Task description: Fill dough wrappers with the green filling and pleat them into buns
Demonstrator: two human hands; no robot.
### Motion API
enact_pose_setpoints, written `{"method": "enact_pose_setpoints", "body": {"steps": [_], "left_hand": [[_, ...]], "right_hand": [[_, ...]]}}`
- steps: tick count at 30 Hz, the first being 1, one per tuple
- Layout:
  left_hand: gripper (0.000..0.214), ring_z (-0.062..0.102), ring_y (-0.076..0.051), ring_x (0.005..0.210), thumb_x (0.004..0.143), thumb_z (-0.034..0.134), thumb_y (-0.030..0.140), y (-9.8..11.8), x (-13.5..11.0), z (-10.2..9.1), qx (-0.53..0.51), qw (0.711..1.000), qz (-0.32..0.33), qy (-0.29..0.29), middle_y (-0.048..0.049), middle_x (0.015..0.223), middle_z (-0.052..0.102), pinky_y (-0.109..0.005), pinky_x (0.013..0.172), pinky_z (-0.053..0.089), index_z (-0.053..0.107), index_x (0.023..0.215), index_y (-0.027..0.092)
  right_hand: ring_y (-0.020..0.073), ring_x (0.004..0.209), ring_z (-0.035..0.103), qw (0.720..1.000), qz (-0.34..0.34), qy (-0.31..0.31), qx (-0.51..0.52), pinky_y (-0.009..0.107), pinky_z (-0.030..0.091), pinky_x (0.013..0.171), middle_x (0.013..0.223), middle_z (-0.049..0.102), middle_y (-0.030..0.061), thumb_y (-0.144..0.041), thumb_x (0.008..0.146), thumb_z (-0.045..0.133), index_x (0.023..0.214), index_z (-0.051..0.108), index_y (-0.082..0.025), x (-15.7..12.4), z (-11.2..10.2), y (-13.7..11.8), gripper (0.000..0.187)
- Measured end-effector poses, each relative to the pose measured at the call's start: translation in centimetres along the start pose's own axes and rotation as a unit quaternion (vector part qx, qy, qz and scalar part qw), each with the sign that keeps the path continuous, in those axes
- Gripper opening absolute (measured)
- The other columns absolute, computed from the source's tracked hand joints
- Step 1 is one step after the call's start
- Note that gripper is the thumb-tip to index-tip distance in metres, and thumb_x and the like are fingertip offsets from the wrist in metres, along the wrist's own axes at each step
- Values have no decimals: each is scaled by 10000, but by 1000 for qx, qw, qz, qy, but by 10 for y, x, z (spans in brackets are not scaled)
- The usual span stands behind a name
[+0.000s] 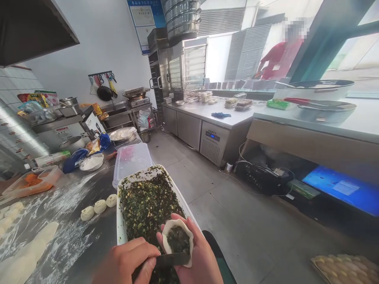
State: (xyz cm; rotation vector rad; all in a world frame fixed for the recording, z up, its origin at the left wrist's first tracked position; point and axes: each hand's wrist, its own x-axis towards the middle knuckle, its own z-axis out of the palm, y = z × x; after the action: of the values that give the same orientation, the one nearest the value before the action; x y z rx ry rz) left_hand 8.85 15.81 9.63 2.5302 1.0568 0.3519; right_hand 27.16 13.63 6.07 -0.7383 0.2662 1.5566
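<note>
The right hand (197, 256) is cupped palm up at the bottom edge, cradling a round, soft, pale wrapper (178, 241) with a dark green heap of chopped filling on its middle; the fingers curl only lightly around its rim. The left hand (127, 262), at 9 o'clock of it, is closed around a flat dark spatula (171, 259), whose blade lies across the wrapper's near edge. Just beyond both, at 12 o'clock, sits a white rectangular tray (119, 225) heaped with the same coarse green mix flecked with yellow; it stands at the right edge of the desk (74, 244), a dull steel top dusted with flour. At 10 o'clock of the tray lie three small round dough balls (100, 206) in a row, just beside each other, and flat dough sheets (26, 252) spread at the far left. Behind the tray is a clear plastic lid (132, 159), then a round bowl (91, 162) of flour and an orange-filled box (32, 182). To the right the grey tiled floor (237, 213) lies wide open. Farther off, at 1 o'clock, a long steel counter (213, 112) carries stacked dishes, and a person in red (280, 59) stands behind it.
</note>
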Motion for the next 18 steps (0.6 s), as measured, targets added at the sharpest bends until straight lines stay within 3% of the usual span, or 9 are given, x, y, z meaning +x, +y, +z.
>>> {"method": "enact_pose_setpoints", "body": {"steps": [5,11,16,18], "left_hand": [[304,733,-120,819,1004,473,201,3,4,2,8,999,-47,18,29,952,756,-192,824,581,728,1112,327],[239,706,-107,800,1014,488,261,10,3,-5,-9,998,-55,-1,45,901,732,-174,754,546,717,1023,326],[245,693,-110,768,1024,483,282,13,5,-10,5,992,-127,2,54,845,717,-183,730,541,683,883,294],[234,697,-96,737,1039,477,317,11,-4,-6,34,994,-96,32,44,866,720,-152,680,543,686,936,298]], "right_hand": [[266,888,732,999,18,-12,-29,321,585,723,859,794,114,-394,857,730,982,738,-147,-4,-2,1,277],[276,899,717,1000,-2,-4,-12,449,599,878,820,790,99,-411,870,708,981,729,-150,-7,0,2,284],[256,894,721,999,9,-16,-28,331,563,748,904,806,122,-416,910,666,1141,690,-156,-6,0,2,349],[234,875,715,1000,10,8,-29,311,552,735,910,805,103,-378,925,656,1217,662,-164,-5,-3,1,362]]}}
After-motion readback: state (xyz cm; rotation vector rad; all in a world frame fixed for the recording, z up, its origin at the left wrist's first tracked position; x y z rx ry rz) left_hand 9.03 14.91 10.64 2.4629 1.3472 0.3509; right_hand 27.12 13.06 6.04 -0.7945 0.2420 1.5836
